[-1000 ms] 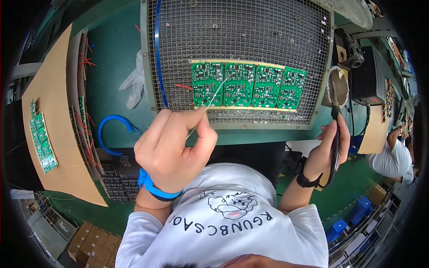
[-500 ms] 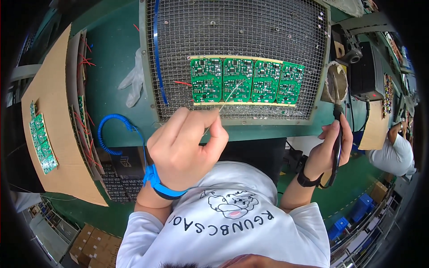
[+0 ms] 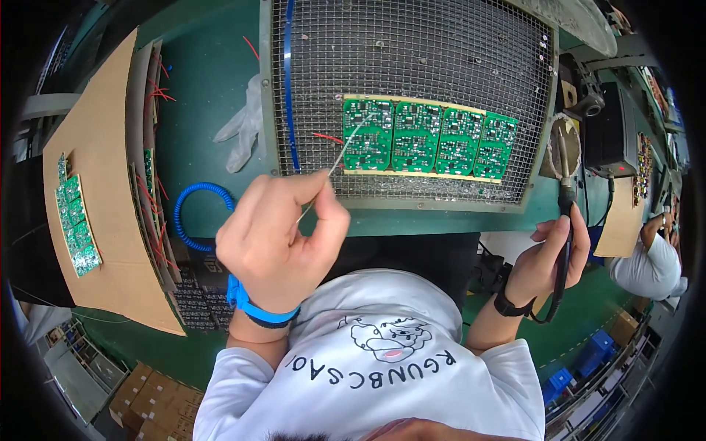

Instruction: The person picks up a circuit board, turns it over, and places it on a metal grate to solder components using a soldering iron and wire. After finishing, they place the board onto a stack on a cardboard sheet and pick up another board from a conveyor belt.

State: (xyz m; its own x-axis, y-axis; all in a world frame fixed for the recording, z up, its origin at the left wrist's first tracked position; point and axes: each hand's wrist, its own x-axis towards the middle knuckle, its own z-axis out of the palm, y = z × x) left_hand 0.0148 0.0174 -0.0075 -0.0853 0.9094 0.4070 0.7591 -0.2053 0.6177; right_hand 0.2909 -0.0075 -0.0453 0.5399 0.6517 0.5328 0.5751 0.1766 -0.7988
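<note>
My left hand [image 3: 283, 239], a blue wrist strap at its wrist, pinches a thin length of solder wire [image 3: 343, 153] between thumb and forefinger. The wire slants up over the leftmost green circuit board [image 3: 368, 151] of a joined panel; contact cannot be told. This panel lies on a dark wire-mesh tray, and a red lead [image 3: 327, 137] sticks out from its left side. At the right, my right hand [image 3: 548, 257] grips a soldering iron [image 3: 565, 200] by its black handle. The iron's metal end reaches into a rough-rimmed holder [image 3: 550, 160].
The mesh tray's metal frame [image 3: 441, 204] borders the work area. Left of it lie a translucent glove [image 3: 244, 125], a coiled blue cord [image 3: 179, 213] and cardboard [image 3: 110, 198] bearing more boards. A black box-shaped unit [image 3: 616, 132] stands at right. Another person [image 3: 647, 264] sits farther right.
My left hand has shifted left, and the solder wire's far end has passed from the second board to the leftmost one. The whole scene sits slightly further right. The iron's end stays at the holder.
</note>
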